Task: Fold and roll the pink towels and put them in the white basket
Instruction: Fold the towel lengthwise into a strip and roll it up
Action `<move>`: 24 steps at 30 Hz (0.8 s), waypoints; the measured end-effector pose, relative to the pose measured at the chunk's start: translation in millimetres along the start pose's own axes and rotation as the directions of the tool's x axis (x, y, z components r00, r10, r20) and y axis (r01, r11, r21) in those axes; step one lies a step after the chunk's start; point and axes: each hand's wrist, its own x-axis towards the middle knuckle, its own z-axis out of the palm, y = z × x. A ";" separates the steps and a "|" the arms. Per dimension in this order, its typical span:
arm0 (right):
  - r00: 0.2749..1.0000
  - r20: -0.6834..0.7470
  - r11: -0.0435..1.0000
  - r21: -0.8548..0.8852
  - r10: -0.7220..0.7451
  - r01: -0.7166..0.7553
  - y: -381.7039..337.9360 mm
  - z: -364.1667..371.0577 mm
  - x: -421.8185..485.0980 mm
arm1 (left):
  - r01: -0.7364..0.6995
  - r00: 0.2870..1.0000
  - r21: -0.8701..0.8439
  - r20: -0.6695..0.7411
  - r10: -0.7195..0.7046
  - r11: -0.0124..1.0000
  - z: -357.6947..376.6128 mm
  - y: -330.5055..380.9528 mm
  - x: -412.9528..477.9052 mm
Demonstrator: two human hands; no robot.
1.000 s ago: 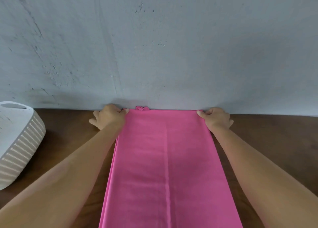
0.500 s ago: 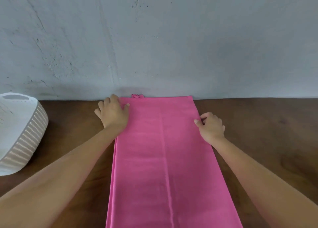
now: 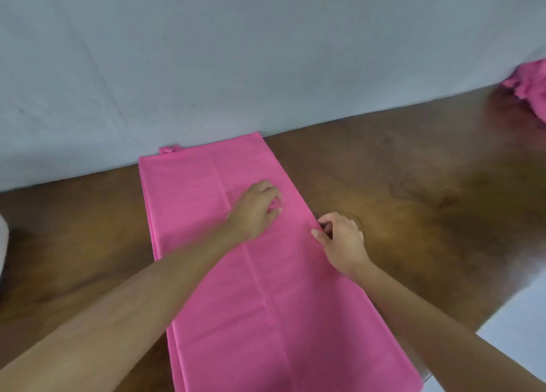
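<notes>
A pink towel point(image 3: 206, 288) lies flat on the wooden table point(image 3: 413, 202) as a long folded strip. It runs from the wall toward me, with a small loop at its far edge. My left hand point(image 3: 255, 210) reaches across onto the towel's right half, and its curled fingers pinch the fabric. My right hand point(image 3: 339, 239) sits at the towel's right edge, thumb and fingers pinching that edge. Only a white sliver of the basket point(image 3: 3, 244) shows at the left border.
A crumpled pile of more pink towels point(image 3: 529, 84) lies at the far right against the grey wall point(image 3: 266, 51). Bare wood stretches to the right of the towel. The table's near right corner ends around a pale floor point(image 3: 517, 338).
My left hand left the towel's far left corner and crossed to its right half. My right hand slid toward me along the right edge. The view swung right, so the basket is almost out of frame.
</notes>
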 end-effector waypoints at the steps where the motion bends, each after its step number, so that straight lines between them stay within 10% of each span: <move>1: 1.000 -0.007 1.000 0.000 0.013 -0.013 6.0 -2.0 -12.3 | -0.022 0.999 -0.010 0.029 0.022 1.000 5.5 4.8 6.5; 13: 0.996 -0.012 0.996 -0.029 0.086 -0.087 67.8 -32.0 -123.8 | -0.115 0.881 -0.030 0.460 0.116 0.993 9.6 25.3 80.8; 24: 0.992 -0.097 0.996 -0.031 0.080 -0.083 104.3 -37.0 -193.3 | -0.158 0.867 0.159 0.496 0.059 0.975 4.8 20.6 79.1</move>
